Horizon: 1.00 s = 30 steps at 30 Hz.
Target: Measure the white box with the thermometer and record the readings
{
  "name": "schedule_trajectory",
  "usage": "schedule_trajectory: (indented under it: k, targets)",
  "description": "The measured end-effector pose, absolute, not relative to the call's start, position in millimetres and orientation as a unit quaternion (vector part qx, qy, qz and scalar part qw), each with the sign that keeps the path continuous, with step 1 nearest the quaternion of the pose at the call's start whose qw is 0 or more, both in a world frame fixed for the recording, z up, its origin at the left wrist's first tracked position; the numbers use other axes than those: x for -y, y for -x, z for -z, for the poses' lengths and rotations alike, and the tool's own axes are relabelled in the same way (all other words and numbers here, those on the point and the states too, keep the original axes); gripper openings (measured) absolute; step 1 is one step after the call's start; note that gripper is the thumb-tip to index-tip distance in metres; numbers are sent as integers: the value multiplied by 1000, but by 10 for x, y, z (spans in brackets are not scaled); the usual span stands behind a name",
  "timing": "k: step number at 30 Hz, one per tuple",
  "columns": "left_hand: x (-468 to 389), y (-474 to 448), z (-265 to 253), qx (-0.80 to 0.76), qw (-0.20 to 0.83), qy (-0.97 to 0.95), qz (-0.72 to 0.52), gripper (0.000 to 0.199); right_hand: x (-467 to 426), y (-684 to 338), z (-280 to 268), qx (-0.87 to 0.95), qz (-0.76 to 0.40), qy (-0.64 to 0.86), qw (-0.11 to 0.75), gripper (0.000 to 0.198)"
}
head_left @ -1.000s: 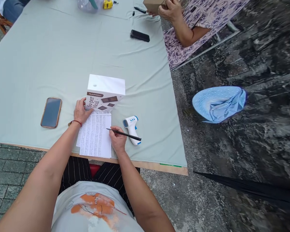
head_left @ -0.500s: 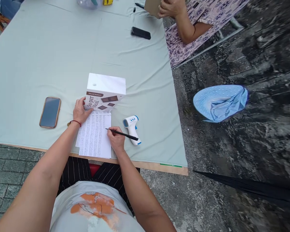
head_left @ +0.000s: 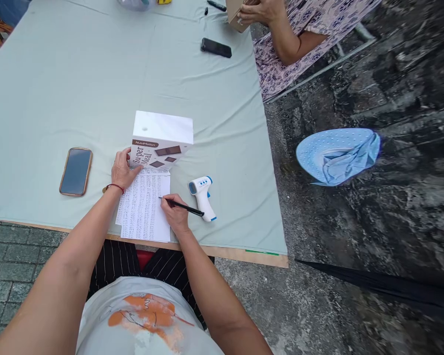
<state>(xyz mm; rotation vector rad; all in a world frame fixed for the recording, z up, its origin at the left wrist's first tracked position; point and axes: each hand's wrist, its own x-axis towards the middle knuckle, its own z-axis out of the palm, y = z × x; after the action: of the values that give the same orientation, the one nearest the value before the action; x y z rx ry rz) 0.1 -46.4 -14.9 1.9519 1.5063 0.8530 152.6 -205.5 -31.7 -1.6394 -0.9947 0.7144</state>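
Note:
My right hand [head_left: 175, 215] is closed around a black pen [head_left: 187, 207], its tip over the right part of the sheets of paper [head_left: 144, 212], which carry dense rows of small writing. A white box [head_left: 163, 128] marked "Super Meal" stands at the papers' far edge. My left hand [head_left: 124, 171] grips the box's lower left corner, thumb in front and fingers partly hidden behind it. Just right of my right hand lies a white and blue infrared thermometer [head_left: 202, 195]. To the left of my left hand is a phone [head_left: 76, 171] with a dark screen.
Across the pale green tablecloth [head_left: 77, 74], a black case [head_left: 216, 48] lies near another person's hand [head_left: 261, 12], which holds a cardboard box [head_left: 238, 16]. A marker [head_left: 216, 5] is beside it. Off the table's right side, a blue hat [head_left: 338, 155] rests on dark rock.
My right hand and the pen have shifted slightly left over the paper. My left hand stays on the box. The other person's cardboard box has turned and moved a little right.

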Motion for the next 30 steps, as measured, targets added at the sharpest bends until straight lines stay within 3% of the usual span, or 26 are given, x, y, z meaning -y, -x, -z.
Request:
schedule_trajectory:
  k: [30]
  targets:
    - [464, -4, 140, -560, 251, -727, -307, 57, 2040, -1530, 363, 431, -270, 684, 522, 13]
